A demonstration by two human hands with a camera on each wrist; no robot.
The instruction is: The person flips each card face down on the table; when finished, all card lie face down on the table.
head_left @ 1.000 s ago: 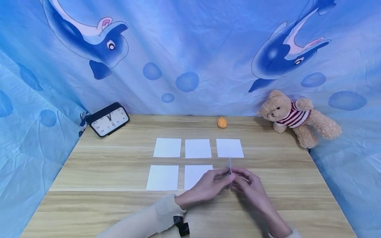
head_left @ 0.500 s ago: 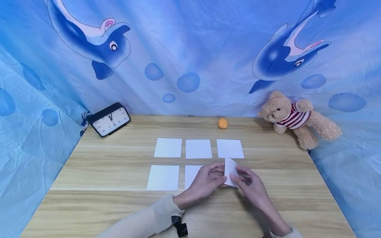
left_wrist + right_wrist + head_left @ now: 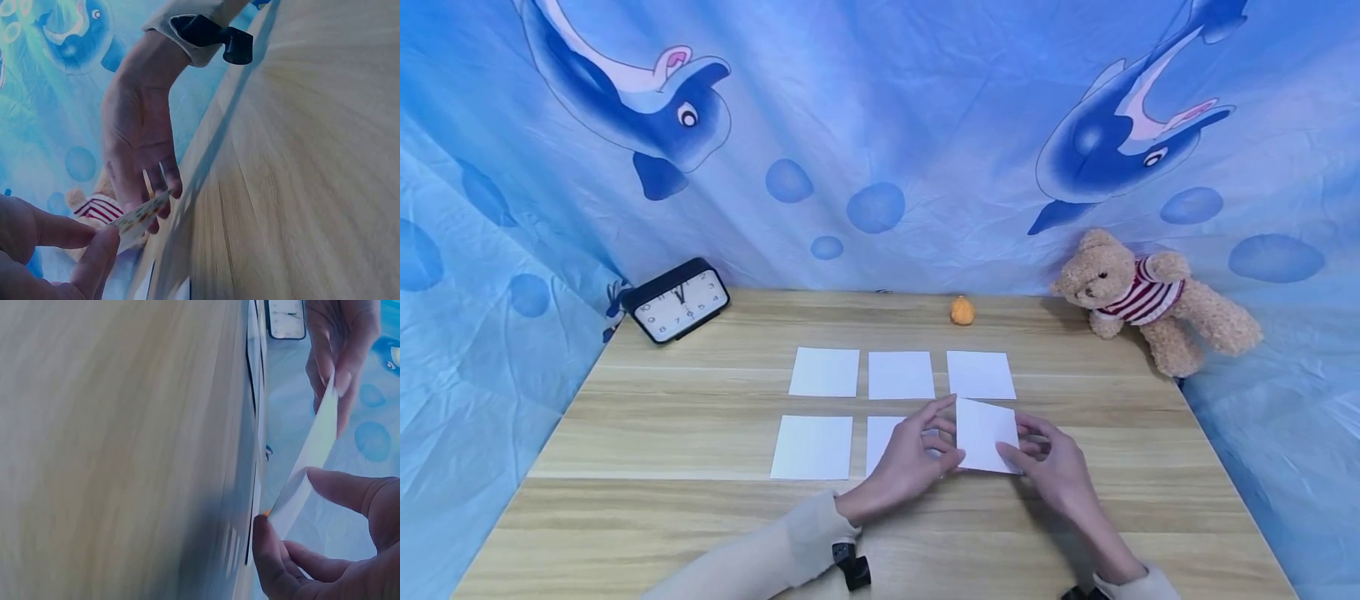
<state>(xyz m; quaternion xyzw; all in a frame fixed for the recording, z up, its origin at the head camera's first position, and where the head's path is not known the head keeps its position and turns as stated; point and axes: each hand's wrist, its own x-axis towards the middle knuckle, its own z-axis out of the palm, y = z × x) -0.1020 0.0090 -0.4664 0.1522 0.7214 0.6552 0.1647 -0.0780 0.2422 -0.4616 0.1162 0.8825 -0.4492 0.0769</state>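
A white square card stands tilted up above the table, its plain face toward the head camera. My left hand pinches its left edge between thumb and finger. At the right edge my right hand holds it, thumb on the white face and fingers behind. In the left wrist view the card's other face shows a small coloured print, too slanted to make out. Several more white cards lie flat in two rows, among them the far right card and the near left card; my left hand partly covers the near middle card.
On the wooden table, a black-framed clock stands at the back left. A small orange object sits near the back edge. A teddy bear in a striped shirt leans at the back right against the blue dolphin curtain.
The held card has turned from edge-on to showing its white face to the head camera. My right hand has shifted slightly right; my left has barely moved.
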